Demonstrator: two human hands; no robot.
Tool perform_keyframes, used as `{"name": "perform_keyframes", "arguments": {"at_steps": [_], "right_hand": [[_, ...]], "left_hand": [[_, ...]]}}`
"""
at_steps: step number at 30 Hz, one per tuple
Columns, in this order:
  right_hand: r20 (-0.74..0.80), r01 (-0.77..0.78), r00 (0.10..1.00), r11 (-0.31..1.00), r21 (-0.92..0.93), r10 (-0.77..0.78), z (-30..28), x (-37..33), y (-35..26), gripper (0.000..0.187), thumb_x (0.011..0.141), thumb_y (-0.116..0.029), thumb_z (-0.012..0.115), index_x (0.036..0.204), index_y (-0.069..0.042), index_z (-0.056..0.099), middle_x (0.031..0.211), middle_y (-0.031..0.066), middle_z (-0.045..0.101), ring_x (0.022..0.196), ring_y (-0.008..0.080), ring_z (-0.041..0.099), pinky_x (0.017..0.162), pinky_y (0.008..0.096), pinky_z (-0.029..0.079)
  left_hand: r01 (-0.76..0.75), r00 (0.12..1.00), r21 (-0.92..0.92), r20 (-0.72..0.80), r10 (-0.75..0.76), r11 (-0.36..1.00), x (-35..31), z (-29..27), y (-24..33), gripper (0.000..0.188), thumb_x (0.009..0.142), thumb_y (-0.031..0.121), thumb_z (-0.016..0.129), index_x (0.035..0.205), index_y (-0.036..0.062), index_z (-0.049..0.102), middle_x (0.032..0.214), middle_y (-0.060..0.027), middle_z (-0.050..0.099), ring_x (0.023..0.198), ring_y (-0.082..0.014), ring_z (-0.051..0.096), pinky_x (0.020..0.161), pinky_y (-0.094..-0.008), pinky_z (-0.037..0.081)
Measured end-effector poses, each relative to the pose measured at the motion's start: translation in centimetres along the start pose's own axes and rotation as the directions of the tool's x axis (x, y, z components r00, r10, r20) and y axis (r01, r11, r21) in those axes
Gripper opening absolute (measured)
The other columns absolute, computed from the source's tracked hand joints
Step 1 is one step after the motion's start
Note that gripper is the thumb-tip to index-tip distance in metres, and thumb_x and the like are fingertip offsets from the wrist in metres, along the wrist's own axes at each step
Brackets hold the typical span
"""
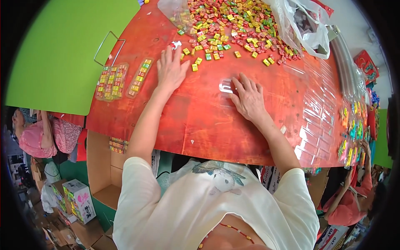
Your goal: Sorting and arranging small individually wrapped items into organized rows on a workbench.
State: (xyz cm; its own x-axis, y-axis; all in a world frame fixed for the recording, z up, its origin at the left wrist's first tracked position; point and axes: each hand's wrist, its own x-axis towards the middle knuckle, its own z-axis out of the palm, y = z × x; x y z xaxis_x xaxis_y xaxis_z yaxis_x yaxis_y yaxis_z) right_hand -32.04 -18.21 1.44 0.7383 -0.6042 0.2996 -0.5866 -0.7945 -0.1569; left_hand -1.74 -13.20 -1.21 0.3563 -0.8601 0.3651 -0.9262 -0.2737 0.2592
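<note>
My left hand (170,71) reaches over the red table with its fingers stretched out and apart. Its fingertips are beside a small crumpled white-and-red scrap (176,44) and close to the loose little boxes (216,46) in red, yellow and green. My right hand (251,99) rests further right, fingers apart, its thumb and forefinger at the edge of a clear plastic tray (225,86). Part of that tray is hard to make out against the red surface. Left of my left arm lie narrow trays (139,78) filled with rows of the same little boxes.
A green board (62,54) with a wire handle (109,48) covers the left. Many empty clear trays (318,112) spread on the right. Plastic bags (310,31) stand behind. A cardboard box (102,171) is below the table edge. Other people sit at both sides.
</note>
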Motion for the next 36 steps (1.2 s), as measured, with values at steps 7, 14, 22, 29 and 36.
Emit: {"name": "perform_keyframes", "arguments": {"at_steps": [7, 14, 22, 29, 36], "right_hand": [[0.057, 0.025, 0.998, 1.0, 0.01, -0.026, -0.3, -0.6, -1.0, 0.055, 0.091, -0.037, 0.063, 0.136, -0.008, 0.052, 0.142, 0.0171, 0.047, 0.128, 0.032, 0.047, 0.099, 0.05, 0.038], [0.194, 0.058, 0.978, 0.992, 0.113, -0.079, -4.1, -2.2, -1.5, 0.043, 0.092, -0.034, 0.063, 0.128, -0.011, 0.059, 0.135, 0.0139, 0.053, 0.12, 0.031, 0.054, 0.095, 0.0486, 0.041], [-0.049, 0.032, 0.998, 0.996, 0.085, -0.028, -0.7, 3.6, 1.0, 0.017, 0.091, -0.025, 0.064, 0.098, -0.01, 0.066, 0.097, 0.0095, 0.062, 0.093, 0.0276, 0.062, 0.078, 0.0443, 0.044], [0.001, 0.049, 0.999, 0.999, -0.007, -0.049, 1.3, 5.0, -1.7, 0.021, 0.086, -0.028, 0.067, 0.096, -0.009, 0.064, 0.093, 0.0096, 0.06, 0.091, 0.0275, 0.063, 0.077, 0.0428, 0.044], [-0.024, -0.039, 0.999, 0.999, -0.008, 0.039, 1.7, 5.0, -0.9, 0.021, 0.085, -0.027, 0.068, 0.092, -0.008, 0.063, 0.09, 0.0092, 0.06, 0.09, 0.0273, 0.063, 0.077, 0.0435, 0.044]], "left_hand": [[-0.047, 0.974, 0.052, 0.224, 0.035, 0.998, 2.4, 3.3, 8.0, 0.067, 0.098, 0.052, 0.046, 0.154, 0.0171, 0.033, 0.161, -0.0206, 0.025, 0.148, -0.0416, 0.021, 0.116, -0.0645, 0.015], [-0.226, 0.956, -0.53, 0.04, 0.29, 0.817, 1.7, 2.9, 8.2, 0.04, 0.093, 0.029, 0.059, 0.129, 0.009, 0.06, 0.138, -0.0186, 0.053, 0.129, -0.0356, 0.049, 0.108, -0.0517, 0.039], [-0.128, 0.981, -0.287, 0.103, 0.164, 0.949, 0.8, -0.4, 3.3, 0.034, 0.087, 0.017, 0.063, 0.121, 0.0122, 0.064, 0.112, -0.0118, 0.06, 0.106, -0.0337, 0.057, 0.09, -0.0469, 0.047], [-0.209, 0.971, -0.059, 0.103, 0.214, 0.976, 0.2, -1.2, 3.9, 0.03, 0.085, 0.023, 0.069, 0.114, 0.0163, 0.065, 0.103, -0.0094, 0.059, 0.103, -0.0292, 0.057, 0.086, -0.0451, 0.043], [-0.26, 0.962, -0.005, 0.085, 0.259, 0.966, -1.9, -1.8, 4.5, 0.016, 0.084, 0.022, 0.07, 0.098, 0.0156, 0.065, 0.096, -0.007, 0.058, 0.099, -0.0275, 0.057, 0.08, -0.0454, 0.041]]}}
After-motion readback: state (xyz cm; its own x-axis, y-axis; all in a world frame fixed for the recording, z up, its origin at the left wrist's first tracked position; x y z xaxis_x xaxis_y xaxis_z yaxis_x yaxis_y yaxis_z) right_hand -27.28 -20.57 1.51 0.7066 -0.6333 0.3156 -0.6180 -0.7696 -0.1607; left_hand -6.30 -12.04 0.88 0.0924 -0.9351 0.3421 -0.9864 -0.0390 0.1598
